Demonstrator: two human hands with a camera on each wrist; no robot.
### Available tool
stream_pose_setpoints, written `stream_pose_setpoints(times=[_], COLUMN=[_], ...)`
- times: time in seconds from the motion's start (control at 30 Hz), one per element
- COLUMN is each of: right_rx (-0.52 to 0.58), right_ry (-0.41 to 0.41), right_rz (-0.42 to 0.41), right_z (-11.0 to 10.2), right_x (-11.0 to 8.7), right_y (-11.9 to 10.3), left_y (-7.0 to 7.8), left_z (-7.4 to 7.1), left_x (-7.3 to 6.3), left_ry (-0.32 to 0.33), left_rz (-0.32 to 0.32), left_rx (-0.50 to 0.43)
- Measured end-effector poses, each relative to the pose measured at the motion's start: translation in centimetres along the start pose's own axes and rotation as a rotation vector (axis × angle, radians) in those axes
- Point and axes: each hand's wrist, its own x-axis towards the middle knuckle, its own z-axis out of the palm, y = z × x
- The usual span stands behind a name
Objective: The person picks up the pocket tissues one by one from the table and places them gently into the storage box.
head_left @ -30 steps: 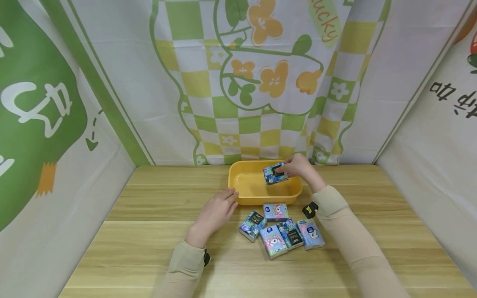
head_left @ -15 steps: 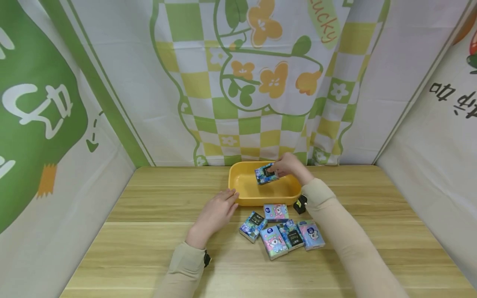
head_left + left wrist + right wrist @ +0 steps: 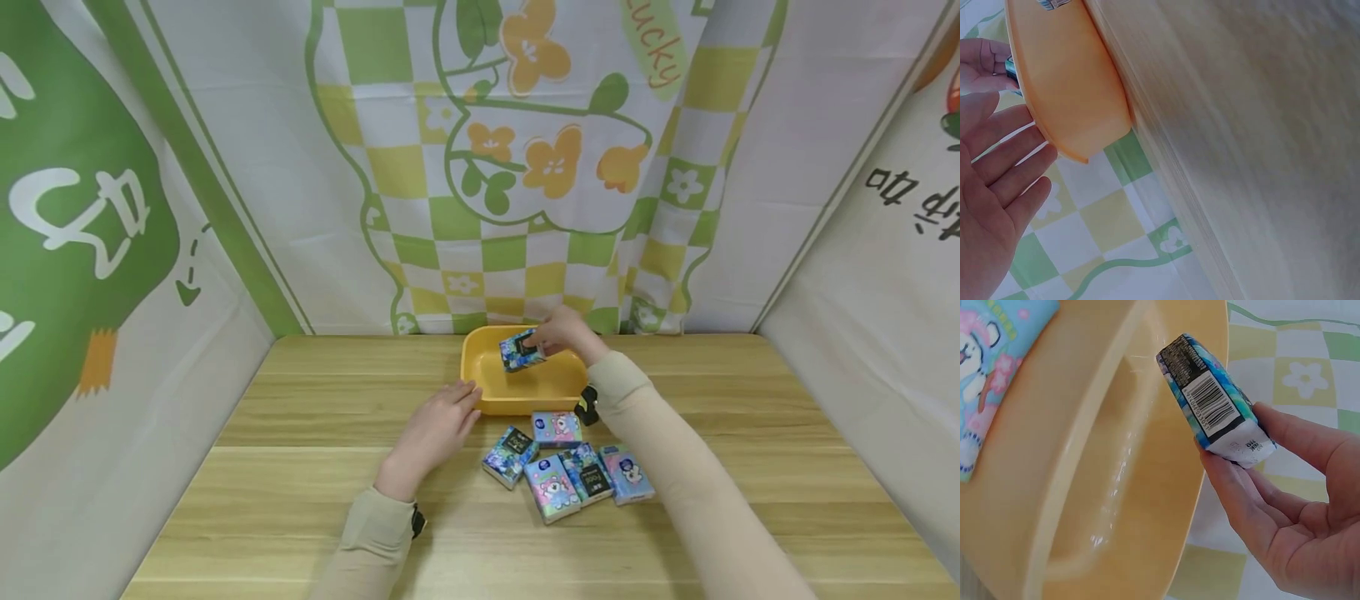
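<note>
My right hand [image 3: 566,333] pinches a blue floral tissue packet [image 3: 521,352] with a black label, held over the yellow plastic basin [image 3: 525,406]. In the right wrist view, thumb and fingers grip one end of this tissue packet [image 3: 1210,400], its barcode side showing. My left hand [image 3: 441,423] lies with straight fingers, the tips touching the basin's near left corner. From the left wrist view, the fingers of my left hand [image 3: 997,181] are extended against the rim of the basin [image 3: 1072,81]. The part of the basin's inside that shows is bare.
Several tissue packets lie in front of the basin: a floral one [image 3: 510,457], a pink bear one [image 3: 553,488], another floral one [image 3: 587,473], a light blue one [image 3: 626,475] and a pink one [image 3: 557,428] close to the basin wall. A checkered curtain [image 3: 510,250] hangs behind.
My right hand has moved left over the basin, carrying the floral tissue packet from its right part toward its left. My left hand has stayed at the basin's corner.
</note>
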Motion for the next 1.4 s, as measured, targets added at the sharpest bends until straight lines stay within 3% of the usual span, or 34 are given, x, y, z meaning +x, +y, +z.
stream_pose_setpoints(times=[0.2, 0.53, 0.8, 1.27, 1.37, 1.4], right_rx=[0.023, -0.036, 0.022, 0.067, 0.052, 0.056], right_ry=[0.004, 0.023, 0.038, 0.042, 0.005, -0.023], right_rz=[0.018, 0.026, 0.027, 0.133, 0.165, 0.169], right_z=[0.7, 1.8, 2.6, 3.2, 3.4, 3.6], right_x=[0.6, 1.0, 1.5, 2.4, 3.8, 5.4], right_y=[-0.2, -0.7, -1.0, -1.2, -0.7, 0.2], left_y=[0.0, 0.0, 0.0, 0.0, -0.1, 0.0], left_z=[0.1, 0.3, 0.3, 0.1, 0.0, 0.0], left_x=[-0.1, -0.3, -0.4, -0.1, -0.1, -0.1], left_ry=[0.003, 0.001, 0.015, 0.03, 0.035, 0.036], left_rz=[0.0, 0.003, 0.007, 0.023, 0.024, 0.022], left_rx=[-0.01, -0.012, -0.015, -0.006, -0.012, -0.015])
